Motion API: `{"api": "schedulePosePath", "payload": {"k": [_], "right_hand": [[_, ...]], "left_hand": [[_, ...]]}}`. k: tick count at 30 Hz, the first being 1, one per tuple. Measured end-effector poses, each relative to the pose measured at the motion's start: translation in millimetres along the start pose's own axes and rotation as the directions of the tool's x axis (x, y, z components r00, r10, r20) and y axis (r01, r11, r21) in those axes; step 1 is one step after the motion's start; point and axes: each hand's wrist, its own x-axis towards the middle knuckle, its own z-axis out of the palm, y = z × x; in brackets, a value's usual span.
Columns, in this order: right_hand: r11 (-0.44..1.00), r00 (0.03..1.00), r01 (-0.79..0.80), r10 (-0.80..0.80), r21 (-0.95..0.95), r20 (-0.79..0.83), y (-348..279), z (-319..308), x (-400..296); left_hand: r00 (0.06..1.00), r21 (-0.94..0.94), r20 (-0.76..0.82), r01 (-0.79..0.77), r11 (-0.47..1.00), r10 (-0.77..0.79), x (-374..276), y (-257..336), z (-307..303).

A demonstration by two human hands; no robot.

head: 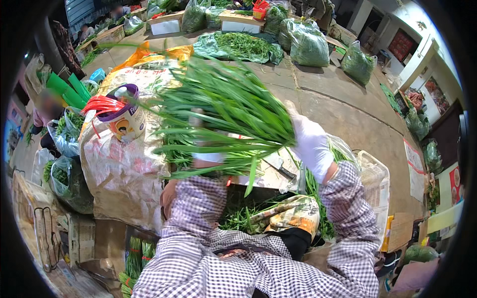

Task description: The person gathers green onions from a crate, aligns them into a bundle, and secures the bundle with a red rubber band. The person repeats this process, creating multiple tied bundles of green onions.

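Note:
A large bunch of long flat green leaves, which look like garlic chives, is raised in front of me. My right hand, in a white glove, grips its gathered end at the right, and the loose blades fan out to the left. Behind those blades is my left hand, also in a white glove. It is mostly hidden and blurred, so its hold cannot be seen. Below the bunch, a knife with a black handle lies on a white board. More cut greens lie beside it.
Left of me, a plastic tub with red ties stands on a stuffed woven sack. Tied green bundles are at lower left. A white plastic crate is on the right. Bagged greens stand farther off; a person is at left.

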Motion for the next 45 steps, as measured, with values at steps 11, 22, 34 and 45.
{"api": "schedulePosePath", "payload": {"k": [11, 22, 34, 45], "right_hand": [[0.999, 0.933, 0.013, -0.023, 0.031, 0.36, -34, 243, -38], [0.991, 0.908, 0.069, -0.014, -0.117, 0.418, -32, 305, -63], [0.429, 0.56, -0.818, 0.747, 0.383, 0.359, 24, 272, -162], [-0.056, 0.51, -0.395, 0.817, 0.917, 0.269, -8, 342, -145]], "left_hand": [[0.897, 0.604, -0.109, -0.282, 0.745, 0.428, 4, 218, -131], [0.832, 0.602, 0.12, -0.495, -0.626, -0.542, -16, -75, -134], [0.743, 0.596, -0.006, -0.535, -0.599, -0.669, 25, -104, -186], [0.7, 0.566, -0.08, -0.554, -0.611, -0.709, 29, -101, -171]]}}
